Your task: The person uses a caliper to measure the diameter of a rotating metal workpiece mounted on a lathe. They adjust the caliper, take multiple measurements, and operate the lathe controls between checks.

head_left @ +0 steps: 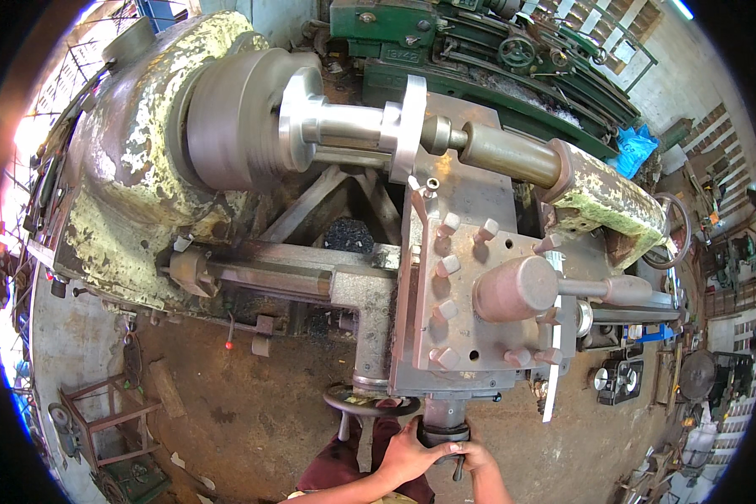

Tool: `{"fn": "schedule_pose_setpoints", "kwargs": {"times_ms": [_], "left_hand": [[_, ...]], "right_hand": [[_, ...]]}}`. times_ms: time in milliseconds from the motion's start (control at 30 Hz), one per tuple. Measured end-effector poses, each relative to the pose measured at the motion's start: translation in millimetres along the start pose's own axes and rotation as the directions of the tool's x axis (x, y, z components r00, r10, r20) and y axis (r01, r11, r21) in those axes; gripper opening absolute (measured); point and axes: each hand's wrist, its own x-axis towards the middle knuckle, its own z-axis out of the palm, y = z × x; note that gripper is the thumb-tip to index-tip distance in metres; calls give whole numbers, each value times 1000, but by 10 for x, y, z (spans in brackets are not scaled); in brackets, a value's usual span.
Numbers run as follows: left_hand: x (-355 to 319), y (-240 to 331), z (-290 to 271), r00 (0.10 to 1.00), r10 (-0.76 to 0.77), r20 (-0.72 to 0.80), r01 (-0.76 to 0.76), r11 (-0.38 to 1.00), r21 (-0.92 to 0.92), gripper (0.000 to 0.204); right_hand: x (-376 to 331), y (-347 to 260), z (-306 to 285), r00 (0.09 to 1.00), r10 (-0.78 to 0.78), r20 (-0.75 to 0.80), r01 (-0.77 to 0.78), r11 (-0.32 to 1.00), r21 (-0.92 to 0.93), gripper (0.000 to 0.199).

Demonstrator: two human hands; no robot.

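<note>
Both of my hands are at the dark cross-slide handle point(443, 435) at the front of a large lathe. My left hand point(412, 456) wraps round its left side, thumb laid across the front. From the right, my right hand point(474, 457) closes on the same handle, near a small crank grip point(458, 470) that points down. Above them stands the square tool post point(479, 336) with several bolts and a long lever point(605, 290). A shiny flanged metal shaft point(349, 124) sits between the blurred chuck point(239, 118) and the tailstock centre point(437, 134). The cutting tool point(418, 202) points toward its right flange.
The carriage handwheel point(371, 401) is just left of my hands. The tailstock point(605, 197) reaches to the right, and the worn headstock point(134, 160) fills the left. Behind stands a green lathe point(487, 59). A rusty metal frame point(109, 420) stands on the floor at left.
</note>
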Motion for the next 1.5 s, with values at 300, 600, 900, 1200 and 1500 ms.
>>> {"fn": "schedule_pose_setpoints", "kwargs": {"times_ms": [300, 600, 900, 1200, 1500], "left_hand": [[234, -401, 107, 944, -59, 323, 271, 696, -664, 90], [220, -431, 147, 968, 13, 250, 173, 688, -705, 86], [205, -426, 166, 984, 29, 174, 99, 727, -679, 83], [208, -423, 176, 984, 26, 178, 100, 744, -661, 84], [175, -323, 142, 988, 29, 153, 76, 768, -636, 84]], "right_hand": [[-153, -280, 353, 991, -98, -94, 77, 975, -209, 112], [-131, -246, 321, 993, -105, -56, 92, 975, -204, 108], [-103, -218, 250, 997, -68, -46, 57, 978, -200, 106], [-101, -209, 226, 998, -56, -23, 51, 985, -162, 105], [-103, -205, 187, 999, -41, -15, 38, 991, -124, 107]]}}
